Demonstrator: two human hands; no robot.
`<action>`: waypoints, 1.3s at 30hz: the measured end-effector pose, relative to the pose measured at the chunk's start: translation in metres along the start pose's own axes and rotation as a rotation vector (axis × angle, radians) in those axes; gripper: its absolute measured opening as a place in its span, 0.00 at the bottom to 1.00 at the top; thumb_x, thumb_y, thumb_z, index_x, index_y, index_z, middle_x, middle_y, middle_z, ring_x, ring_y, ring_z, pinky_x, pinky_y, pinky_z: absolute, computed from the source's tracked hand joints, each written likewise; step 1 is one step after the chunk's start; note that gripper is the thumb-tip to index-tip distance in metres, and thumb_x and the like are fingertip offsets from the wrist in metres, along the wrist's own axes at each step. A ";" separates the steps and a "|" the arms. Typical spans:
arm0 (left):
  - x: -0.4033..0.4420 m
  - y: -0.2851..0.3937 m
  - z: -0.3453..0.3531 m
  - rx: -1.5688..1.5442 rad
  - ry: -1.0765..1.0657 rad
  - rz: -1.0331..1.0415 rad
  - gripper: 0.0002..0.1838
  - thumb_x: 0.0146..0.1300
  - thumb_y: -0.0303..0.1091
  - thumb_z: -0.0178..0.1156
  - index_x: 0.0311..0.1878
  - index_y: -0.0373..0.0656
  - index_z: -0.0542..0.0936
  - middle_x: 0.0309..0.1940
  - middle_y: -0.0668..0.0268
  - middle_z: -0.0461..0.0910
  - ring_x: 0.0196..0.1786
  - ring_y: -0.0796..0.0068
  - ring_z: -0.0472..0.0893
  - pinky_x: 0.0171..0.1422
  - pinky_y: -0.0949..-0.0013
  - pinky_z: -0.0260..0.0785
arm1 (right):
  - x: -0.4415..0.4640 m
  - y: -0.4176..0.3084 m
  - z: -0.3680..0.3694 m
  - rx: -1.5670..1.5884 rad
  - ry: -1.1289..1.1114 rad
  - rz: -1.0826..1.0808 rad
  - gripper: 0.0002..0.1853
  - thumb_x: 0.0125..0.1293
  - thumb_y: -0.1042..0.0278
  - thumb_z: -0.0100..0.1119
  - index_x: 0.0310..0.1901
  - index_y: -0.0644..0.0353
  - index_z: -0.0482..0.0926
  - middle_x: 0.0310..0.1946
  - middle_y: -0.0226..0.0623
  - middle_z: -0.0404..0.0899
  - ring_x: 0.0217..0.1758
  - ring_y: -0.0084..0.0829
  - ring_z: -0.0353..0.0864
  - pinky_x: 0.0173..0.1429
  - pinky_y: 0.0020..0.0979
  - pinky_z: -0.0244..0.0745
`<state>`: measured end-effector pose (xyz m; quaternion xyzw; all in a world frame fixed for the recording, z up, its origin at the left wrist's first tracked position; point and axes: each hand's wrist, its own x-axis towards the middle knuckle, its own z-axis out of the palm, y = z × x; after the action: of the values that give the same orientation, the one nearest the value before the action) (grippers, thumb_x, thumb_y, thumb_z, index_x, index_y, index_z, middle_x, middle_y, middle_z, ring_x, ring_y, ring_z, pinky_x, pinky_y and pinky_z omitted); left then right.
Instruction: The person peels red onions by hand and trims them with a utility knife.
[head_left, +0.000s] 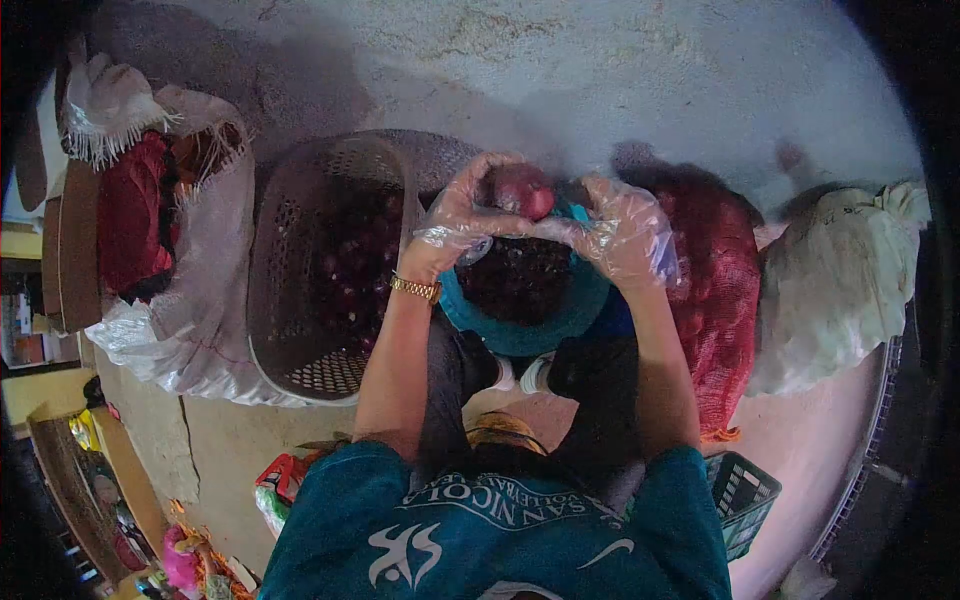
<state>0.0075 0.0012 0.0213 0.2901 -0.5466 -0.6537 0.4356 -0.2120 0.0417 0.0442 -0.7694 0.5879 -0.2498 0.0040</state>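
A red onion [524, 192] is in my left hand [462, 212], whose fingers curl around it above a teal basin [505, 338]. My right hand [625, 232] is close on the other side, its fingers bent and its thumb pointing at the onion. A bit of teal shows by the right fingers; whether it is a held object or the basin's rim is unclear. Both hands wear clear plastic gloves, and a gold watch [416, 288] circles my left wrist. Dark pieces that look like onions or skins [515, 285] lie in the basin.
Left of the basin stands a grey perforated crate [262, 290] with dark red onions [350, 260]. A red mesh sack [710, 300] and a whitish sack [835, 285] stand at the right. A green crate [742, 500] is beside me. A wall [640, 80] rises in front.
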 end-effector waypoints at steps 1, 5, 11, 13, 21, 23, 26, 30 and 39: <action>0.000 0.001 0.001 -0.010 -0.004 -0.012 0.35 0.43 0.21 0.76 0.58 0.43 0.73 0.53 0.69 0.75 0.57 0.76 0.73 0.63 0.70 0.68 | 0.000 0.000 0.000 0.000 0.000 0.001 0.33 0.48 0.35 0.67 0.47 0.56 0.80 0.26 0.45 0.80 0.29 0.46 0.82 0.32 0.44 0.74; 0.002 0.000 -0.003 0.148 -0.020 0.012 0.35 0.43 0.22 0.76 0.58 0.44 0.75 0.53 0.70 0.76 0.56 0.77 0.73 0.63 0.70 0.68 | 0.000 -0.002 0.000 0.059 0.024 -0.001 0.31 0.49 0.35 0.66 0.44 0.54 0.80 0.26 0.46 0.80 0.30 0.47 0.81 0.32 0.45 0.74; 0.001 0.004 -0.002 0.029 -0.030 -0.045 0.35 0.43 0.23 0.76 0.58 0.44 0.75 0.53 0.70 0.77 0.57 0.76 0.74 0.64 0.70 0.66 | 0.003 -0.005 -0.006 0.029 0.054 -0.045 0.29 0.47 0.37 0.68 0.40 0.55 0.80 0.27 0.47 0.80 0.31 0.48 0.81 0.33 0.45 0.74; 0.002 0.001 -0.002 0.004 -0.016 -0.072 0.38 0.39 0.24 0.77 0.59 0.43 0.75 0.55 0.69 0.76 0.58 0.75 0.73 0.66 0.68 0.65 | 0.002 -0.005 -0.007 0.016 0.051 -0.064 0.28 0.47 0.38 0.68 0.40 0.55 0.80 0.28 0.47 0.80 0.31 0.48 0.82 0.33 0.45 0.74; 0.002 0.004 -0.001 0.050 -0.001 -0.077 0.39 0.36 0.26 0.78 0.58 0.44 0.76 0.56 0.68 0.75 0.59 0.73 0.74 0.68 0.66 0.64 | 0.004 -0.004 -0.002 0.031 0.095 -0.084 0.29 0.45 0.40 0.71 0.37 0.59 0.80 0.24 0.44 0.78 0.30 0.47 0.80 0.33 0.43 0.73; 0.003 0.004 -0.002 0.067 -0.008 -0.069 0.39 0.36 0.25 0.78 0.58 0.43 0.76 0.56 0.67 0.75 0.58 0.72 0.74 0.67 0.66 0.65 | 0.004 -0.007 -0.005 0.023 0.073 -0.054 0.29 0.45 0.39 0.70 0.37 0.59 0.80 0.25 0.44 0.78 0.30 0.48 0.80 0.33 0.43 0.73; 0.004 -0.002 -0.003 -0.007 0.025 -0.032 0.39 0.37 0.24 0.78 0.59 0.41 0.75 0.56 0.66 0.75 0.58 0.71 0.74 0.66 0.66 0.67 | 0.001 -0.002 0.003 0.007 0.078 -0.038 0.30 0.46 0.38 0.69 0.40 0.58 0.81 0.30 0.45 0.81 0.34 0.47 0.82 0.36 0.44 0.75; 0.005 -0.001 0.002 -0.113 0.073 -0.048 0.37 0.41 0.20 0.76 0.58 0.44 0.74 0.55 0.68 0.74 0.57 0.74 0.74 0.60 0.69 0.73 | 0.002 0.002 0.011 -0.011 0.067 0.044 0.35 0.46 0.32 0.66 0.43 0.58 0.83 0.33 0.46 0.84 0.36 0.47 0.84 0.39 0.45 0.76; 0.007 -0.005 0.008 -0.315 0.164 0.059 0.39 0.40 0.14 0.73 0.59 0.46 0.71 0.55 0.69 0.72 0.58 0.73 0.74 0.59 0.69 0.74 | 0.012 -0.017 0.013 0.046 0.143 0.192 0.33 0.47 0.30 0.65 0.31 0.60 0.80 0.23 0.44 0.79 0.29 0.46 0.81 0.34 0.43 0.74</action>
<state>-0.0039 -0.0016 0.0192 0.2545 -0.4084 -0.6923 0.5378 -0.1895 0.0324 0.0423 -0.6894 0.6518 -0.3160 0.0035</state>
